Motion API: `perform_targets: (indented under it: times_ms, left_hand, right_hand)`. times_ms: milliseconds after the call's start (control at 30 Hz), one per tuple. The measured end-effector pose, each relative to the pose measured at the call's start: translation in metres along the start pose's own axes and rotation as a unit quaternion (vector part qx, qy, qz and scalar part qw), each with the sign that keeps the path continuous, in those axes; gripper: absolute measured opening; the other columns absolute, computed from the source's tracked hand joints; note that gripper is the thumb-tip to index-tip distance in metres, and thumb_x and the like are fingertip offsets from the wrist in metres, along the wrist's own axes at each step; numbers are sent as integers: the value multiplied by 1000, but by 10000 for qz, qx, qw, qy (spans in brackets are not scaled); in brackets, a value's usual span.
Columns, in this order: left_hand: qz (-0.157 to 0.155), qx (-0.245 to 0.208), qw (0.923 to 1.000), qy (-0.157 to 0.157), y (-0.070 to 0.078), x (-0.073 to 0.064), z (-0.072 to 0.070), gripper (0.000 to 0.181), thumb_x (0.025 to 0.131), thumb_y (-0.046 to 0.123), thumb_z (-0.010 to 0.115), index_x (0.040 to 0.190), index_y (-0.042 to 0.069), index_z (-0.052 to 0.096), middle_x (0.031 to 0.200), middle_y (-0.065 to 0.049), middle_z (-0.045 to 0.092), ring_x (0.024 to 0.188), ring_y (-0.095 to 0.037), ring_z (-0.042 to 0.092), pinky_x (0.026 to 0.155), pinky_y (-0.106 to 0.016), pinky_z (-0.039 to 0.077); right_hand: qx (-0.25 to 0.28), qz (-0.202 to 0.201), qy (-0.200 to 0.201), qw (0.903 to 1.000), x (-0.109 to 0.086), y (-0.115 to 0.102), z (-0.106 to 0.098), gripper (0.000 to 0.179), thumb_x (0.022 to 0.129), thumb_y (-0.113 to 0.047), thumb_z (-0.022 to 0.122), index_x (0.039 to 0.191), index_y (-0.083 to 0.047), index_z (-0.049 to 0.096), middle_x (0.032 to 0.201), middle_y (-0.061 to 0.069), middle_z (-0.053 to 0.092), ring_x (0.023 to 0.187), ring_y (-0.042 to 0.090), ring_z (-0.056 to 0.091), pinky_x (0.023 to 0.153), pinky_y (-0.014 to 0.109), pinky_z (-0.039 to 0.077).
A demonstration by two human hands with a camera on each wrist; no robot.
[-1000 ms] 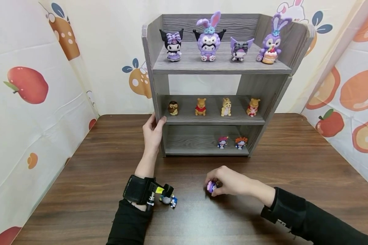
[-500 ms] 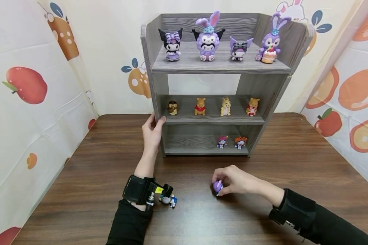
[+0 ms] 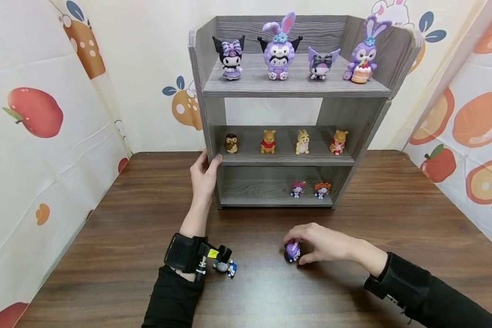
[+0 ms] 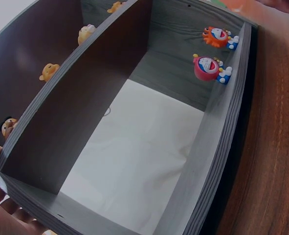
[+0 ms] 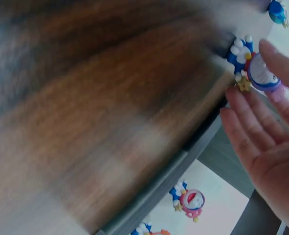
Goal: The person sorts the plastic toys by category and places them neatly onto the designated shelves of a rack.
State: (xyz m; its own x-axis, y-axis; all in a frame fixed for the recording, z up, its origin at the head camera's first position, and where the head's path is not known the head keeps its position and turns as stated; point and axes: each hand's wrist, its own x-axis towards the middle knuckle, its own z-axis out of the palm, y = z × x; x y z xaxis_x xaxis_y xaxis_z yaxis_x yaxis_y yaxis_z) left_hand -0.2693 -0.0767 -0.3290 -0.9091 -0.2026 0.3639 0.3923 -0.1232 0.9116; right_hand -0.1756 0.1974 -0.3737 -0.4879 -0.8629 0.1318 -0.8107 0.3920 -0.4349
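My left hand (image 3: 203, 180) grips the left side panel of a grey wooden shelf (image 3: 254, 189), thumb at the front edge. In the left wrist view, its fingers (image 4: 10, 211) lie behind that panel. On the table before the shelf stands a small cat figurine (image 3: 293, 251) in a purple hat, with a blue-and-white body and a gold star. Around it hovers my right hand (image 3: 328, 243), fingers spread and thumb apart from the figurine. Two similar figurines, one pink-hatted (image 3: 297, 189) and one orange-maned (image 3: 322, 190), stand at the bottom shelf's right.
Purple rabbit and black-eared figurines (image 3: 279, 59) line the top shelf. The middle shelf carries an owl (image 3: 231, 143), two bears and a yellow rabbit (image 3: 302, 142). Beside my left wrist camera, a grey-and-blue cluster of figurines (image 3: 226, 268) lies partly hidden on the brown table (image 3: 246, 300).
My right hand has shifted the purple-hatted figurine slightly to the right, turned it, and let go, its fingers opening. My left hand keeps its grip on the shelf.
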Motion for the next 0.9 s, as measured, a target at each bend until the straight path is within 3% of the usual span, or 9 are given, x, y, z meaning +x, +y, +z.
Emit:
perform_targets:
  times_ms: [233, 533, 767, 900]
  left_hand:
    - [105, 49, 9999, 66, -4, 1, 0, 39, 84, 7, 55, 123, 0, 52, 114, -17, 55, 98, -15, 52, 84, -27, 39]
    - [95, 64, 9999, 89, -3, 1, 2, 40, 84, 7, 55, 123, -1, 51, 115, -17, 55, 100, -15, 52, 85, -27, 39]
    - [28, -3, 10000, 36, -1, 1, 1, 40, 84, 6, 55, 124, 0, 50, 117, -17, 54, 100, -16, 50, 85, -26, 38]
    - [-55, 37, 10000, -4, 8, -3, 1, 41, 85, 4, 53, 125, -2, 48, 119, -20, 52, 102, -17, 50, 86, -27, 38]
  right_hand:
    - [-203, -452, -214, 9985, 0, 2, -4, 40, 70, -7, 72, 108, -8, 58, 103, -3, 57, 96, 6, 52, 81, 23, 42]
    - [-61, -658, -22, 9978, 2, 2, -2, 26, 75, -5, 68, 99, -7, 60, 94, -5, 58, 86, 3, 53, 74, 16, 43]
    - [-265, -335, 305, 9986, 10, 1, 1, 24, 75, -9, 69, 97, -6, 60, 92, -4, 58, 84, 3, 53, 72, 18, 44]
    - [-380, 18, 584, 9976, 18, 2, -1, 24, 75, -8, 69, 98, -4, 61, 92, -3, 58, 84, 5, 54, 71, 23, 45]
